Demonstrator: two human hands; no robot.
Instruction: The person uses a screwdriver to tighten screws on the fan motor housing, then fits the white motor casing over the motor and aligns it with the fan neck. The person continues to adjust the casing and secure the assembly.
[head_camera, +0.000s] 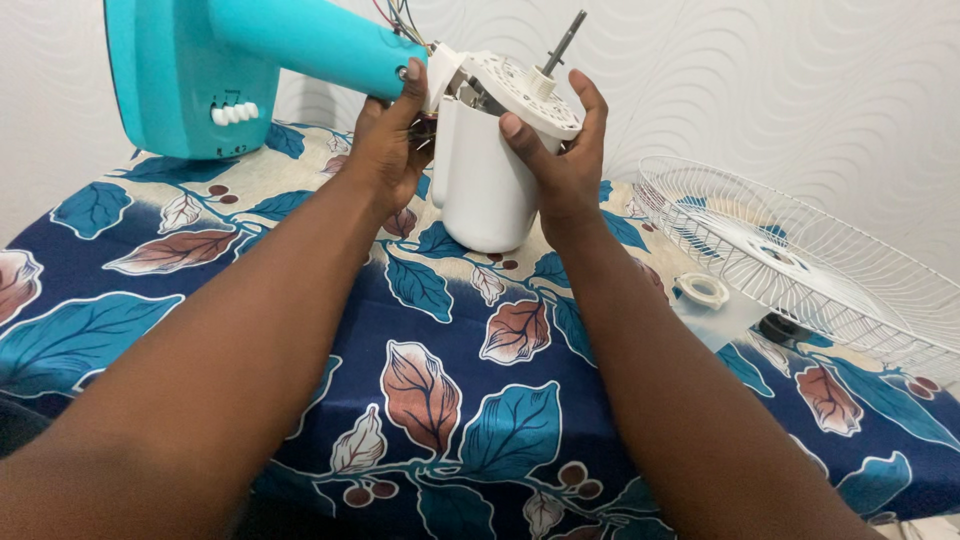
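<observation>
Two hands (385, 150) (565, 160), white motor housing (485, 190) between, grip seemingly firm

Both forearms are bare to the hands (480, 150), with no sleeves or jewellery showing.

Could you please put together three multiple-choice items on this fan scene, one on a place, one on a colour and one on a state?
1. Where does the wire fan guard lie?
A. On the cloth-covered table, right of the hands
B. On the motor shaft
C. Under the stand

2. What colour is the fan stand?
A. Red
B. Turquoise
C. Black

3. How is the white motor housing held?
A. It lies untouched
B. By one hand only
C. Between both hands, its shaft bare

Answers: 1 A, the guard rests flat on the table near the right edge. 2 B, base and neck are turquoise. 3 C, the left hand and the right hand clasp it, and no blade sits on the shaft.
</observation>
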